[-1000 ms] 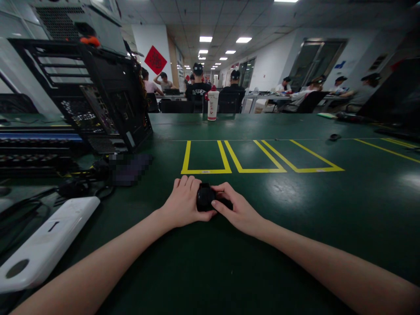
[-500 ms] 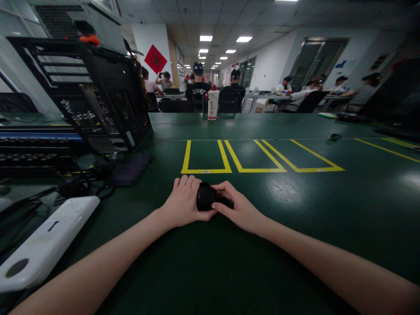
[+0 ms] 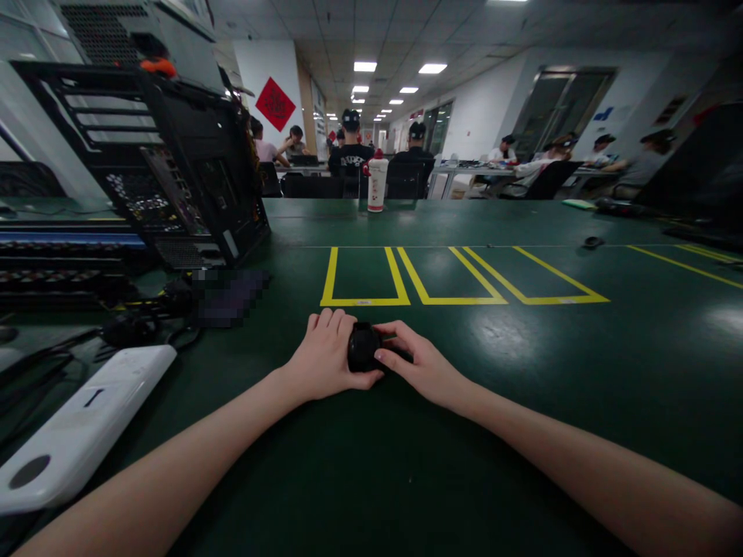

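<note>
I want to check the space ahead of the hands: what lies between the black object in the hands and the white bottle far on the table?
In the head view, only green table with yellow boxes lies between the black object and the bottle.

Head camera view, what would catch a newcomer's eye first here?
Both hands meet at the centre: the left hand and right hand close around a small black object on the green table. Just beyond lie yellow taped boxes, and an open black computer case stands at the left.

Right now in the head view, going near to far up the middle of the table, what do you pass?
Small black rounded object held in both hands, yellow taped rectangle, white bottle with red cap, seated people in dark caps.
</note>
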`<state>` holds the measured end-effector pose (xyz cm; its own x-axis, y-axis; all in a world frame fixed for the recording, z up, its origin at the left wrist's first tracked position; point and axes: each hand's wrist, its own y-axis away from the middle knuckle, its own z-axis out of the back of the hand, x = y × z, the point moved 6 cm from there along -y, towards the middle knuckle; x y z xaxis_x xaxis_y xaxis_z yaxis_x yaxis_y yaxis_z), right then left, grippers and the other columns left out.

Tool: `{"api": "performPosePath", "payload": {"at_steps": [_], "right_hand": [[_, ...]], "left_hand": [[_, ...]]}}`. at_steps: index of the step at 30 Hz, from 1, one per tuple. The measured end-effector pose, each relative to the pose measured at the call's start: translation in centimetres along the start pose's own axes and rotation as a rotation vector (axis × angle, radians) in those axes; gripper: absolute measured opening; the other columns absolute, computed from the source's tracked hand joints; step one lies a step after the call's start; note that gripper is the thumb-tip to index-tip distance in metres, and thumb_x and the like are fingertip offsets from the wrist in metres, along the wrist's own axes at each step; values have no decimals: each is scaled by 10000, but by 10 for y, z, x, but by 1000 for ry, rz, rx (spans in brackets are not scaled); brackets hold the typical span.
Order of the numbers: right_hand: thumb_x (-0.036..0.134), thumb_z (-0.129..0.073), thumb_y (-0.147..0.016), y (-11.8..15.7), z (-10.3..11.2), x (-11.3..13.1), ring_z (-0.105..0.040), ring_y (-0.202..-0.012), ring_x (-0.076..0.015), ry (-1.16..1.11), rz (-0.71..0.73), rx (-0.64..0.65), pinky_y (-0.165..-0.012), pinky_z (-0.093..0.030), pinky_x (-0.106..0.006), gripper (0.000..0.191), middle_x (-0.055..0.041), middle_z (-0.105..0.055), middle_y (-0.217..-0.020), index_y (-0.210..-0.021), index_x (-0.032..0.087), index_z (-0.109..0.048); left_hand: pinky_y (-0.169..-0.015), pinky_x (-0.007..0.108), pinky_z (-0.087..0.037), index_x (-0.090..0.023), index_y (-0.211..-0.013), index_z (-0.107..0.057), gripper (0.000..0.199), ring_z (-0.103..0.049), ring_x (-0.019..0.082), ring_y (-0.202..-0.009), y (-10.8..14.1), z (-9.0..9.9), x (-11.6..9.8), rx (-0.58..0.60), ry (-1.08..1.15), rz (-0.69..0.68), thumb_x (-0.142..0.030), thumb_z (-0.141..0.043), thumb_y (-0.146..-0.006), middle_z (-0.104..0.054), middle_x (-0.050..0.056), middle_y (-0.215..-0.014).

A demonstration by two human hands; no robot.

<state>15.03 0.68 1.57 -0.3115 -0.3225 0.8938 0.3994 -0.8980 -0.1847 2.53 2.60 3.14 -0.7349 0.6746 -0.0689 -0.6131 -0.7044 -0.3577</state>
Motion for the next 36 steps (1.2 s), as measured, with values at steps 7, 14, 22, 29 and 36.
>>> {"api": "performPosePath", "payload": {"at_steps": [7, 14, 22, 29, 36], "right_hand": [[192, -542, -793, 2, 3, 7, -523, -1033, -176, 70, 94, 3, -916, -435, -415, 276, -26, -510, -1083, -1050, 237, -452], [213, -552, -790, -1, 6, 6, -529, -1007, -176, 117, 98, -47, -906, -437, -409, 240, -24, -530, -1046, -1018, 230, -480], [189, -564, -777, 0, 4, 4, -531, -1037, -176, 22, 74, 24, -924, -431, -409, 316, -41, -519, -1090, -1071, 216, -451], [212, -543, -800, -1, 4, 4, -546, -1004, -160, -19, 103, -1, -916, -440, -394, 211, -22, -529, -1025, -1001, 221, -478], [221, -549, -795, -3, 5, -1, -540, -1014, -165, -5, 14, -12, -910, -444, -393, 307, -39, -523, -1094, -1084, 219, -446]], "left_hand": [[-716, 386, -353, -132, -989, -470, 648, -447, 250, -824, 0, 0, 2, -2, 14, 7, -676, -472, -636, -493, 95, -914], [-724, 392, -349, -132, -992, -472, 649, -450, 256, -835, 0, -1, 3, 1, 15, 2, -671, -486, -629, -492, 96, -917], [-733, 397, -344, -133, -994, -471, 643, -444, 259, -837, 0, 0, 2, -12, -6, 5, -660, -496, -626, -494, 98, -918], [-727, 399, -348, -127, -992, -479, 659, -447, 265, -838, -1, -1, 2, -6, 3, 7, -665, -504, -613, -498, 102, -917], [-734, 396, -345, -140, -988, -472, 641, -448, 258, -838, -1, -1, 2, 7, 3, 4, -669, -488, -627, -492, 94, -924]]}}
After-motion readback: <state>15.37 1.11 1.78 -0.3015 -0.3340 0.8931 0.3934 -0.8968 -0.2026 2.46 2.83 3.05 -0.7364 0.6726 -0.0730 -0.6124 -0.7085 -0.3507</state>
